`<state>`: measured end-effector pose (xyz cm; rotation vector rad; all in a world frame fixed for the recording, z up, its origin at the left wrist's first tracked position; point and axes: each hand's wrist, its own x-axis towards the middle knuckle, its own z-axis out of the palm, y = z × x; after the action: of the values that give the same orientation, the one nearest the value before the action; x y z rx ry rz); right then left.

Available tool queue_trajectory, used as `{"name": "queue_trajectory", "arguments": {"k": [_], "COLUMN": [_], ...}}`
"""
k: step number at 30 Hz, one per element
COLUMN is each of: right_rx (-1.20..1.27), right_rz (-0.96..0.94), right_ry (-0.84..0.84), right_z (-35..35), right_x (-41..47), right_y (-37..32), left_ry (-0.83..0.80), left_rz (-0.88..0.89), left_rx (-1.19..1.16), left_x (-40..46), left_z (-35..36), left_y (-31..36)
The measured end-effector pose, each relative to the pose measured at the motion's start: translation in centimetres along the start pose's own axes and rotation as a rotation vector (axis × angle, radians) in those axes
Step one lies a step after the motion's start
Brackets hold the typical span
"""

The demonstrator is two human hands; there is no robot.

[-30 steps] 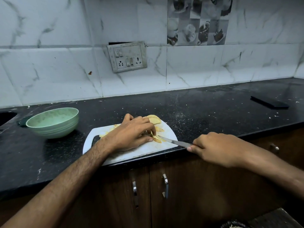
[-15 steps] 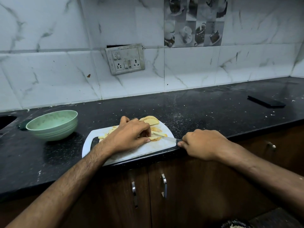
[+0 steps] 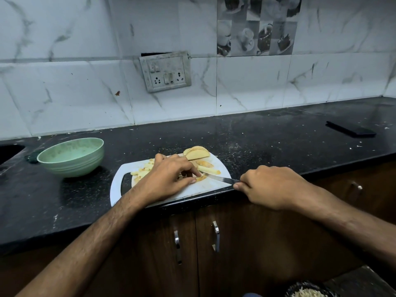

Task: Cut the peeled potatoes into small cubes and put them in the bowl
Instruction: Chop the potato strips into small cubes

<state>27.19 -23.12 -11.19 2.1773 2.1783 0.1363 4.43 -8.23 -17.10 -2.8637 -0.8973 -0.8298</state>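
A white cutting board (image 3: 188, 191) lies at the front edge of the black counter. On it are yellow potato slices (image 3: 197, 152) stacked at the far side, strips (image 3: 206, 168) beside them and small cut pieces (image 3: 141, 171) on the left. My left hand (image 3: 167, 179) holds down a potato piece (image 3: 201, 178) with curled fingertips. My right hand (image 3: 270, 186) grips the handle of a knife (image 3: 220, 179), whose blade tip meets that piece. A green bowl (image 3: 72, 156) stands to the left of the board; it looks empty.
A flat black object (image 3: 350, 129) lies on the counter at the far right. A sink opening (image 3: 9, 150) shows at the far left. A switch socket (image 3: 165, 71) hangs on the tiled wall. Wooden cabinet doors (image 3: 214, 243) are below the counter.
My right hand has slid the knife in toward the board and back out a little, sawing at the piece under my left fingers. My left hand stays on the potato.
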Motion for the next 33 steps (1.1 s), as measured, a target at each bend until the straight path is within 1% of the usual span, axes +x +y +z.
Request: {"name": "queue_trajectory", "arguments": {"k": [6, 8, 10, 12, 14, 16, 21, 24, 26, 28, 31, 33], "right_rx": [0.011, -0.068, -0.198, -0.265, -0.232, -0.144, -0.045, 0.026, 0.053, -0.017, -0.228, -0.246], "right_rz": [0.001, -0.025, -0.069, -0.095, -0.069, -0.02, -0.012, 0.029, 0.032, 0.007, -0.084, -0.093], "right_ry": [-0.055, -0.036, 0.025, 0.079, 0.093, 0.076, -0.042, -0.113, -0.131, -0.083, 0.067, 0.104], "right_z": [0.4, 0.2, 0.5, 0.9, 0.5, -0.4, -0.2, 0.0, -0.1, -0.1, 0.5, 0.6], "right_x": [0.1, -0.2, -0.6, -0.9, -0.9, -0.8, -0.7, -0.1, 0.0, -0.5, -1.5, -1.7], "right_y": [-1.3, -1.9, -2.6, -2.9, -2.4, -1.5, -1.7, -1.7, -1.7, -2.0, -3.1, -3.2], "left_ry": [0.035, 0.035, 0.04, 0.071, 0.113, 0.136, 0.124, 0.118, 0.115, 0.116, 0.131, 0.141], "left_rz": [-0.011, -0.01, -0.01, -0.02, -0.032, -0.043, -0.056, -0.061, -0.076, -0.111, -0.187, -0.236], "left_rx": [-0.053, -0.052, -0.027, -0.006, 0.002, -0.006, -0.054, -0.06, -0.056, -0.05, -0.07, -0.105], "left_x": [-0.5, -0.5, -0.5, -0.6, -0.7, -0.8, -1.0, -1.1, -1.1, -1.0, -0.8, -0.9], "left_z": [0.4, 0.3, 0.1, 0.2, 0.3, 0.4, 0.3, 0.3, 0.2, 0.1, 0.2, 0.2], "left_y": [0.2, 0.2, 0.2, 0.4, 0.6, 0.8, 0.7, 0.7, 0.8, 1.1, 1.7, 2.1]}}
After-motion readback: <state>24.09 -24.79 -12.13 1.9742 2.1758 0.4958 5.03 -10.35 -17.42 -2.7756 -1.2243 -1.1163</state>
